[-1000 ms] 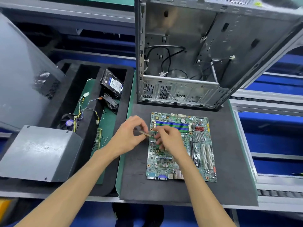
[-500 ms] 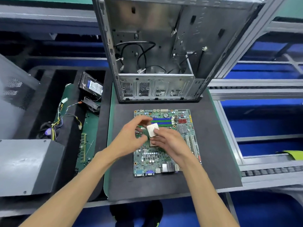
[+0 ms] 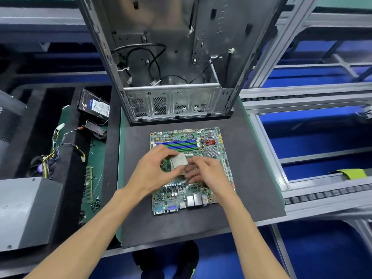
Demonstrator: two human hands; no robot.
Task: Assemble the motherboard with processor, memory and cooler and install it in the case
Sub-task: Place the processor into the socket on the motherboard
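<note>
Fingers [image 3: 161, 156] of the left hand [image 3: 153, 174] pinch the processor [image 3: 179, 161] by its edges, tilted above the motherboard [image 3: 209, 150] on the worktop [image 3: 251, 198]; the right hand [image 3: 207, 174] steadies it with loosely curled fingertips. Dropped askew, it might bend socket contacts, I'd think. Half a second ago the chip sat more upright; now it's lower, flatter.

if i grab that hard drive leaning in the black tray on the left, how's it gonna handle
The hard drive looks like a rigid metal slab, so probably stiff and dense for its size. It leans tilted against the foam tray wall, so a nudge may tip it flat. Its labelled face looks smooth, so gripping the edges seems safer.
</note>
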